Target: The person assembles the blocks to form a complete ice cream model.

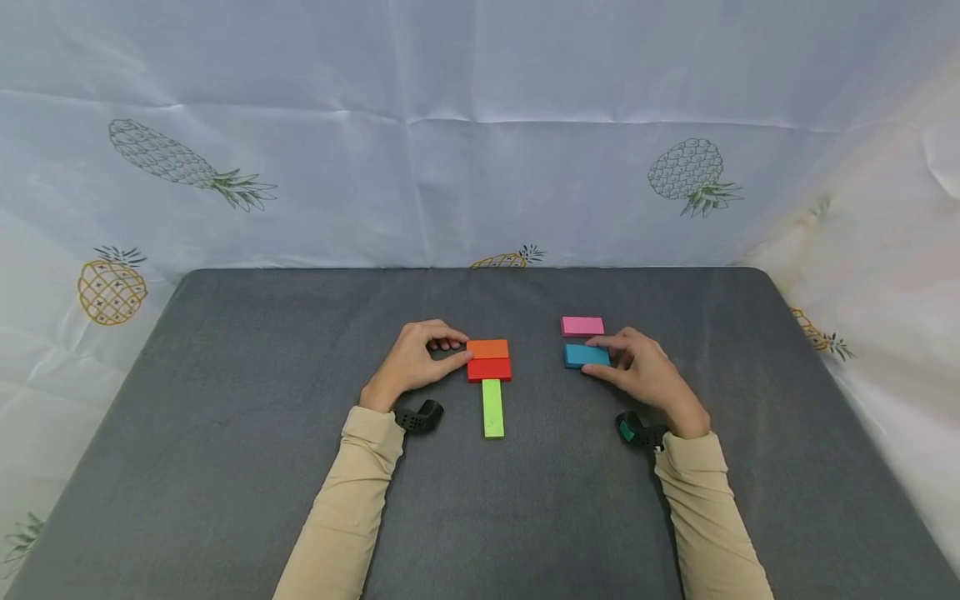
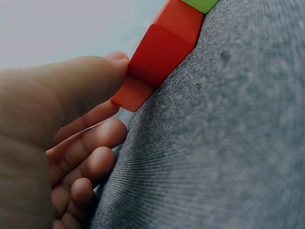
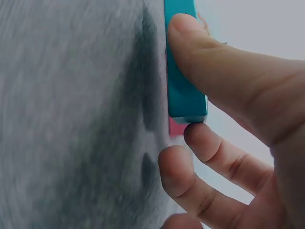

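An orange block (image 1: 487,349) lies against the long side of a red block (image 1: 489,370), and a lime-green block (image 1: 492,409) extends from the red one toward the person. My left hand (image 1: 417,357) pinches the orange block at its left end; the thumb is at the seam with the red block (image 2: 164,50), the index finger at the far side. On the right, my right hand (image 1: 637,367) grips a blue block (image 1: 587,357) between thumb and index finger. In the right wrist view, the blue block (image 3: 183,90) appears slightly above the tabletop. Just beyond it lies a pink block (image 1: 582,327).
The blocks are on a dark grey cloth-covered table (image 1: 300,500). A white curtain (image 1: 450,183) printed with pineapples hangs behind the table's far edge and along its sides. Each wrist wears a black strap (image 1: 420,417).
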`<state>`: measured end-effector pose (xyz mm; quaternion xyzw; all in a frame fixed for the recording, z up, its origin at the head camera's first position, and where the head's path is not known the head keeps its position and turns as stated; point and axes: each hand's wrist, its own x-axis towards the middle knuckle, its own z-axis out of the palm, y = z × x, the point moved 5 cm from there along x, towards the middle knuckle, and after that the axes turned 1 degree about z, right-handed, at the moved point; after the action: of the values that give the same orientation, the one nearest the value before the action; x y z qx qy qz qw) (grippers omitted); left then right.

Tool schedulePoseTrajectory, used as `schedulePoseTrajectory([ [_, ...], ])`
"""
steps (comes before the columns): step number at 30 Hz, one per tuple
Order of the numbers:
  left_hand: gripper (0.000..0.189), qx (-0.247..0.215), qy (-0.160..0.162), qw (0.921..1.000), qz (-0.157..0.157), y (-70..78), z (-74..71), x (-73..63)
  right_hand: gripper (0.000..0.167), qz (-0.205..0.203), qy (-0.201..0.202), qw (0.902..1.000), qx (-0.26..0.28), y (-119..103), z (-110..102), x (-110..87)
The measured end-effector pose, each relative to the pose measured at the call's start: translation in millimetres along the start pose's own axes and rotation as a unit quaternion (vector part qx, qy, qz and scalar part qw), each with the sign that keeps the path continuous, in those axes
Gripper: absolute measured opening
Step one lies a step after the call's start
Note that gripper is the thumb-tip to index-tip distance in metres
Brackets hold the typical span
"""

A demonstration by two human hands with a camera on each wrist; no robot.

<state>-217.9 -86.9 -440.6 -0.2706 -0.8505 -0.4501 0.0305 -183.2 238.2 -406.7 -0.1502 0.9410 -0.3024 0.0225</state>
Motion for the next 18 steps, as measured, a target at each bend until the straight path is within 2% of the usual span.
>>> schedulePoseTrajectory([
  [10,0.019,-0.006,-0.003,1.0,0.006,2.6,1.0,0.5,0.04,0.018,0.018,0.9995,-0.019,-10,4,2.0],
  [18,0.019,-0.008,-0.001,1.0,0.003,1.4,-1.1,0.0,0.046,0.019,0.037,0.9991,-0.008,-24,2,15.8],
])
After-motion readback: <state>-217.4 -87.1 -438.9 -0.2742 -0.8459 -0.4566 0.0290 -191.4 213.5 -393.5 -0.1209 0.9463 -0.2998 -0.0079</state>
